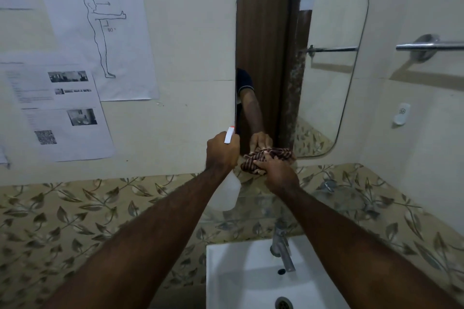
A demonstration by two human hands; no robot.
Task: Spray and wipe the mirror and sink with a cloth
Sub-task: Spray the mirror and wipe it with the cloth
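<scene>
Reaching over the white sink (241, 281) and its tap (282, 251), the left hand (222, 150) grips a white spray bottle (229, 193) upright, while the right hand (277, 172) presses a bunched striped cloth (253, 158) against the mirror's (326, 70) bottom edge.

The picture is dim and flat, with a greenish-yellow cast over the wall. Soft light seems to fall from above and the right: the towel bar (431, 45) at the upper right throws a blurred shadow down and to the left. No hard glare shows; the mirror (326, 70) reflects evenly. Wide-angle distortion bends the mirror's edges and the papers (95, 32) at upper left. Fine detail is smeared, printed text unreadable.
</scene>
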